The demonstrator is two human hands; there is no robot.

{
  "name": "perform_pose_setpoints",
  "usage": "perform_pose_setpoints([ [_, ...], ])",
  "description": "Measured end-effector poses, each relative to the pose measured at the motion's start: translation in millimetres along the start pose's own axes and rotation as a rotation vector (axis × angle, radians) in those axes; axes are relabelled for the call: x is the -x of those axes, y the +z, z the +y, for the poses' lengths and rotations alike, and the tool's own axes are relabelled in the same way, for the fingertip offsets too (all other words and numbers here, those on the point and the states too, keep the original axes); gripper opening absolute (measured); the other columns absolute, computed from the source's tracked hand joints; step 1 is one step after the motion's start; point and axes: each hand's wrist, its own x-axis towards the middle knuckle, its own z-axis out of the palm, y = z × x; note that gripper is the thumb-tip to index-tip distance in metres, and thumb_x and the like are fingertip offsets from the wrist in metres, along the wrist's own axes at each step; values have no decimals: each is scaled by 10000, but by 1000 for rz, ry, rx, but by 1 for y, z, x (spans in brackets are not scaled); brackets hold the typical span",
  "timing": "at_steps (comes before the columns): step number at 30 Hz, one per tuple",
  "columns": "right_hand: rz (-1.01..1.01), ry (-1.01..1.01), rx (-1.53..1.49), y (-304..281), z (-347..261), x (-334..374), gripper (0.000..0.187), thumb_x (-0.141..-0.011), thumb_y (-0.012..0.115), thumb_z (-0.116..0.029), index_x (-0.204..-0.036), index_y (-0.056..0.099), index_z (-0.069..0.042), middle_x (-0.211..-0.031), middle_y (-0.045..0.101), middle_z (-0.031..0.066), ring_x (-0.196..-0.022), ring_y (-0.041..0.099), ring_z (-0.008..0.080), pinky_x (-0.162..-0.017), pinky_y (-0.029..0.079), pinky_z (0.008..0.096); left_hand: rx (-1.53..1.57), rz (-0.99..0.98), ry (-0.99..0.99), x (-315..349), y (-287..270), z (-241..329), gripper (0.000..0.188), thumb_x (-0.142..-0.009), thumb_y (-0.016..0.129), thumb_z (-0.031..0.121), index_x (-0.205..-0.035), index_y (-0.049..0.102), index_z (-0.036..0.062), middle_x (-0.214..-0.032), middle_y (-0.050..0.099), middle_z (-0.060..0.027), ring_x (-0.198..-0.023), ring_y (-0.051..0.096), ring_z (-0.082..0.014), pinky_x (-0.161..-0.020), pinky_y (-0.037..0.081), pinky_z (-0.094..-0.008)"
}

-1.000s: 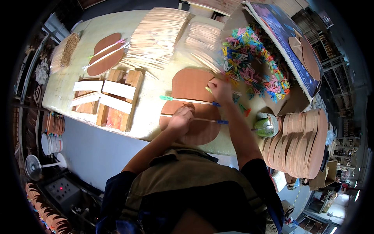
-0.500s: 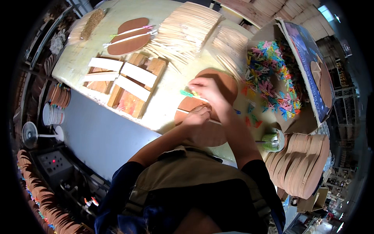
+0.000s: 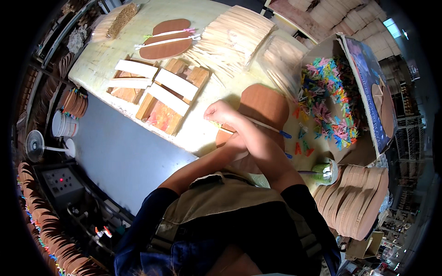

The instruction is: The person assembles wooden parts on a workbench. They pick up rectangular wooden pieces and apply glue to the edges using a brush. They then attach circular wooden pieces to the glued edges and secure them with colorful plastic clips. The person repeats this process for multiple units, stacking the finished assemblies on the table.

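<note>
A brown oval board (image 3: 264, 105) lies on the table before me, with pale wooden sticks (image 3: 262, 123) across it. My right hand (image 3: 219, 112) is closed at the board's left side, its forearm crossing over my left. Just under its fingers shows a yellow clothespin (image 3: 215, 124), by the left end of the lower stick. My left hand (image 3: 236, 142) rests on the near part of the board; its fingers are hidden behind my right forearm. Blue clothespins (image 3: 286, 134) sit at the right ends of the sticks.
A cardboard box (image 3: 357, 156) of colourful clothespins stands right, near a green cup (image 3: 325, 171) and stacked brown boards (image 3: 352, 200). Wooden blocks with white strips (image 3: 168, 101) lie left. Behind are bundled sticks (image 3: 235, 34) and another clipped board (image 3: 168, 46).
My right hand has moved left and nearer with the yellow clothespin, from the upper stick's end to the lower one's. My right forearm now covers my left fingers. The whole view has shifted slightly.
</note>
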Motion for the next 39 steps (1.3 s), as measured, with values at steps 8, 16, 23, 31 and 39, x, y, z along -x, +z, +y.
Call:
perform_pose_setpoints([
  [8, -173, 59, 280, -8, -14, 17, 199, -813, 702, -94, -984, 689, 5, -780, 663, 43, -564, 554, 108, -459, 439, 273, -316, -51, 1, -1, -3, 24, 300, -915, 474, 134, -1166, 559, -7, -1216, 561, -181, -1196, 486, -294, -1006, 375, -391],
  [16, 745, -255, 199, -115, 20, 135, 250, -868, 664, -182, -1074, 666, -42, -894, 657, 18, -658, 519, 38, -572, 418, 213, -506, 554, 132, 79, -22, 42, 316, -728, 669, -7, -1022, 557, 29, -1052, 562, -152, -1094, 512, -319, -907, 424, -430],
  [23, 979, -259, -275, -131, 85, 260, 209, -928, 583, -206, -1013, 658, -30, -828, 614, -2, -539, 431, 42, -466, 332, 211, 272, 196, -543, 98, -57, 39, 207, -846, 658, 70, -1027, 574, 16, -899, 633, -43, -749, 591, -124, -649, 487, -261],
  [31, 1294, -302, -855, -107, 138, 386, 294, -947, 574, -177, -1199, 583, -27, -937, 670, 68, -607, 533, 35, -506, 418, 158, 49, 851, 29, 21, -213, 151, 218, -927, 550, 65, -1134, 506, 11, -966, 613, -65, -747, 596, -128, -624, 493, -250],
  [39, 1397, -320, -889, -67, 159, 445, 239, -952, 558, -186, -1150, 594, -56, -869, 685, 44, -570, 567, 54, -456, 422, 168, 72, 1272, 102, -83, -433, 154, 349, -908, 549, 13, -1234, 437, 67, -1037, 598, -156, -773, 671, -287, -563, 628, -424],
])
